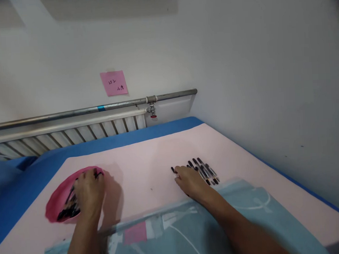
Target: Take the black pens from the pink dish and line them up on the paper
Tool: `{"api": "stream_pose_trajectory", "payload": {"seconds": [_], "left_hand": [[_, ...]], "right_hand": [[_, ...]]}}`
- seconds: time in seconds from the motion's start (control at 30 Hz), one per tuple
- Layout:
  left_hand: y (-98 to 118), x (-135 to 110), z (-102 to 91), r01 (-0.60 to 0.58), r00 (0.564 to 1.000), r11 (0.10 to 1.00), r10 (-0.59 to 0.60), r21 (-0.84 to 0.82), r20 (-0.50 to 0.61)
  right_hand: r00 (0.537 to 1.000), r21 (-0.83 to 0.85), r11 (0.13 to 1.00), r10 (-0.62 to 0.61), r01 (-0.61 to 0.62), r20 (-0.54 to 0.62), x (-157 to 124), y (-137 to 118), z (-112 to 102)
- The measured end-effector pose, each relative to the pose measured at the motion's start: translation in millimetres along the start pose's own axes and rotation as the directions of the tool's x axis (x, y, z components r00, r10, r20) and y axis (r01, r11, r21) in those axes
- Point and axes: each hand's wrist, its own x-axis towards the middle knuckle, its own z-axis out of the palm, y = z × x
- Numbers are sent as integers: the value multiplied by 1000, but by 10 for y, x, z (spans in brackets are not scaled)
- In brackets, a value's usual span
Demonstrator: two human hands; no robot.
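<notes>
My left hand [89,193] reaches into a pink bowl [55,203] that holds several black pens [66,212]; its fingers curl down among them, and what they hold is hidden. My right hand [189,181] rests on the pink sheet [148,158] beside a row of several black pens [204,171] laid side by side. Its fingers are closed around a black pen whose tip [173,169] shows at the fingertips.
A pale blue patterned cloth [177,232] covers the near part of the table. Blue covering [24,180] borders the pink sheet. A radiator [64,134] and metal pipe [100,108] run along the back wall, with a pink note [113,83] above. A white wall stands at right.
</notes>
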Motion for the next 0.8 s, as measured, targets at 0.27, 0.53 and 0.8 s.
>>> {"api": "stream_pose_trajectory", "payload": {"seconds": [0.27, 0.53, 0.8], "left_hand": [[693, -483, 303, -337, 936, 882, 351, -331, -18], [936, -799, 415, -283, 880, 726, 457, -627, 131], [952, -845, 432, -330, 855, 736, 499, -591, 144]], "right_hand": [[1000, -3, 1000, 6, -6, -4, -2, -75, 118], [959, 352, 932, 174, -87, -222, 85, 91, -166], [997, 1, 998, 70, -70, -31, 5, 110, -4]]}}
